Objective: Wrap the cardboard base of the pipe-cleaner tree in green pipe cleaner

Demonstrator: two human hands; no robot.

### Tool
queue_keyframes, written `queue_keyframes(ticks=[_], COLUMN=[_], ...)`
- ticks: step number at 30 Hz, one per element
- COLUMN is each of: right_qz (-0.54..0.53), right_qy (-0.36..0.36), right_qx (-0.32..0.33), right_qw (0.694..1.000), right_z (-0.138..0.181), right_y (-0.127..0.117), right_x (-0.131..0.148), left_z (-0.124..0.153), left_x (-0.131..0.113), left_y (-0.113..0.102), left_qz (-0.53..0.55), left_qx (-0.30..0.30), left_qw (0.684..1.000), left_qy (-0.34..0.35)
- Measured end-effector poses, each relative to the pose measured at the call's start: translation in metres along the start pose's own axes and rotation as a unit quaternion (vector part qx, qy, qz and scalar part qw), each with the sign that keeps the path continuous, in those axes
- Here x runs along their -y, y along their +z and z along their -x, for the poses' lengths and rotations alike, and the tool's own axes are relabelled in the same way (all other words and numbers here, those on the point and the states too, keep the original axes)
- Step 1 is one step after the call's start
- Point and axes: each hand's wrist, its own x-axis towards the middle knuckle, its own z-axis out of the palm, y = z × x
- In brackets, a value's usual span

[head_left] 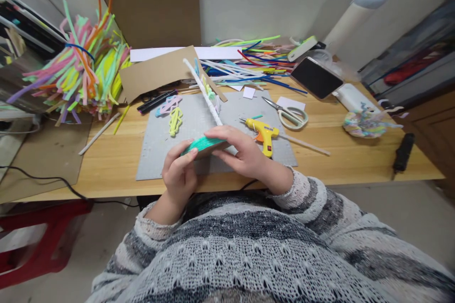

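I note left hand (179, 173) and right hand (246, 154) both pinch the teal strip (202, 145), lying roughly 9-to-3 between them. White stem (202, 89) runs from the right hand toward 11 o'clock.

Teal-wrapped piece (203, 144) is teal; pipe-cleaner stem (202, 90) white. Glue gun (263, 131): yellow w/ orange trigger. Cutting mat (170, 161) plain grey. Scissors (293, 116): pale green handles. Sweater (249, 246): grey/white/black stripes. Pipe-cleaner pile (81, 75): pink, yellow, green, orange. Stool (46, 241) red.

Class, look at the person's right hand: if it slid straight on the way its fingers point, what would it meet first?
Probably the left hand, whose fingers grip the same teal-wrapped piece just ahead of the right hand; depth is hard to judge.
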Motion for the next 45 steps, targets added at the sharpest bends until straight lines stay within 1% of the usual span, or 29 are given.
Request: queue_keyframes(ticks=[5, 8, 10, 13, 15, 16, 18, 21, 24, 27, 29, 33, 36, 38, 39, 40, 43, 44, 45], right_qz=[0.067, 0.065, 0.033, -0.034, -0.057, -0.050, 0.006, 0.134, 0.191, 0.195, 0.193, 0.206, 0.209, 0.194, 0.185, 0.180, 0.171, 0.157, 0.136], right_qy=[-0.045, -0.057, -0.039, 0.024, 0.049, 0.047, 0.015, -0.036, -0.050, -0.059, -0.061, -0.061, -0.062, -0.063, -0.066, -0.071, -0.104, -0.110, -0.106], right_qx=[-0.066, -0.089, -0.100, -0.111, -0.124, -0.132, -0.140, -0.141, -0.151, -0.157, -0.154, -0.139, -0.106, -0.075, -0.071, -0.080, -0.147, -0.154, -0.146], right_qw=[0.995, 0.992, 0.994, 0.993, 0.989, 0.989, 0.990, 0.980, 0.969, 0.966, 0.967, 0.967, 0.970, 0.976, 0.978, 0.978, 0.969, 0.969, 0.974], right_z=[-0.001, -0.001, -0.001, 0.000, 0.002, 0.002, 0.004, 0.004, 0.004, 0.005, 0.007, 0.008, 0.007, 0.008, 0.009, 0.011, 0.017, 0.019, 0.021], right_y=[0.006, 0.010, 0.011, 0.010, 0.008, 0.007, 0.005, 0.004, 0.005, 0.006, 0.005, 0.004, 0.007, 0.009, 0.009, 0.009, 0.005, 0.004, 0.004], right_x=[-0.006, -0.009, -0.007, -0.003, -0.002, -0.001, -0.001, -0.002, -0.001, 0.001, 0.003, 0.005, 0.003, 0.002, 0.001, 0.002, 0.006, 0.009, 0.013], left_z=[-0.003, -0.004, -0.004, -0.003, -0.003, -0.003, -0.004, -0.006, -0.008, -0.008, -0.006, -0.004, -0.004, -0.005, -0.006, -0.007, -0.010, -0.011, -0.012], left_x=[-0.002, -0.002, -0.002, -0.002, -0.001, -0.001, -0.001, -0.003, -0.006, -0.006, -0.004, -0.001, -0.002, -0.003, -0.004, -0.005, -0.006, -0.006, -0.006], left_y=[0.002, 0.003, 0.003, 0.002, 0.002, 0.002, 0.002, 0.003, 0.003, 0.003, 0.003, 0.001, -0.001, -0.003, -0.003, -0.004, -0.006, -0.006, -0.006], left_qz=[0.002, -0.003, -0.003, -0.002, -0.002, -0.002, 0.000, 0.003, 0.005, 0.015, 0.015, 0.004, 0.011, 0.022, 0.030, 0.040, 0.056, 0.056, 0.053], left_qx=[0.003, 0.006, 0.007, 0.011, 0.014, 0.014, 0.013, 0.012, 0.017, 0.019, 0.023, 0.064, 0.092, 0.098, 0.100, 0.101, 0.104, 0.104, 0.102], left_qw=[1.000, 1.000, 1.000, 1.000, 1.000, 1.000, 1.000, 1.000, 1.000, 1.000, 1.000, 0.997, 0.994, 0.993, 0.993, 0.993, 0.993, 0.993, 0.993], left_qy=[0.010, 0.010, 0.009, 0.007, 0.005, 0.004, 0.001, 0.001, 0.000, 0.000, 0.011, 0.054, 0.064, 0.057, 0.051, 0.044, 0.028, 0.027, 0.028])
